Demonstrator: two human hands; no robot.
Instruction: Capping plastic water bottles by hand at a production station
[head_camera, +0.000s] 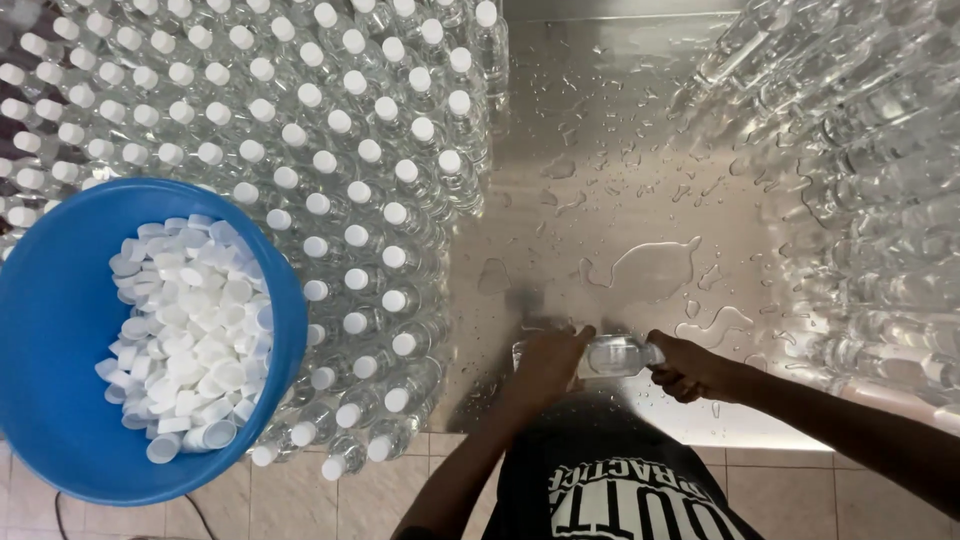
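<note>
Looking straight down: both hands meet on one clear plastic bottle (618, 354) lying on its side across the wet stainless steel table (620, 130), right at the near edge. The left hand (548, 362) wraps over the bottle's body, fingers curled down around it, so most of that end is hidden under the knuckles. The right hand (688, 368) closes in a fist at the neck end, fingers pressed tight around where a cap would sit; the cap itself can't be made out inside that grip.

Off beyond the left hand stands a packed block of upright clear bottles with white caps (330, 150). Far too many for an exact count, well over a hundred caps showing, and the block is cut off at the top and left edges. Further out on that side, one round blue plastic tub (50, 330) holds a heap of loose white caps (185, 330), piled too deep to count; its rim overlaps the nearest bottles and part of it runs out of view.

Past the right hand, a mass of clear uncapped bottles (860, 170) blurs into glare, individual ones hard to separate. Between the two masses, puddles and droplets of water (650, 265) lie on the bare steel just ahead of both hands.
</note>
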